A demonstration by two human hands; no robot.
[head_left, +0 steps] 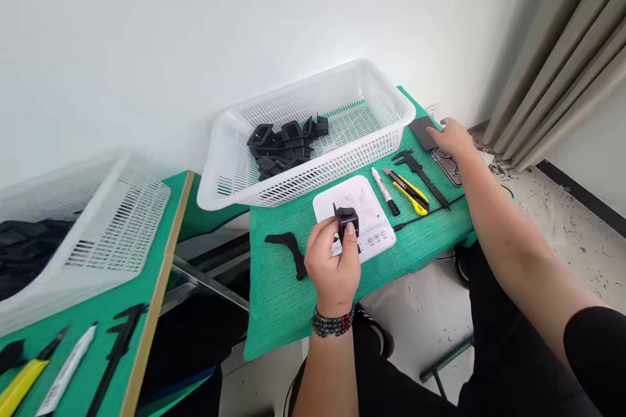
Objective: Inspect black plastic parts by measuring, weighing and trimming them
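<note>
My left hand [335,267] is closed on a small black plastic part [346,216], pinched between thumb and fingers above a white digital scale [355,199]. Some dark crumbs lie on the scale's top. Far to the right, my right hand [454,138] reaches over a dark grey flat sheet [421,129], thumb and index finger apart at its edge. Whether the fingertips press on the sheet is hard to see. A phone [448,168] lies partly under that hand. Left of the scale is a curved black strip [288,247].
A white basket [323,169] holding several black parts [283,146] stands behind the scale. A marker [385,190], yellow utility knife [407,191] and black caliper [421,177] lie right of it. Another table at left carries a basket [107,228], caliper [120,352], marker [68,368] and knife [29,378].
</note>
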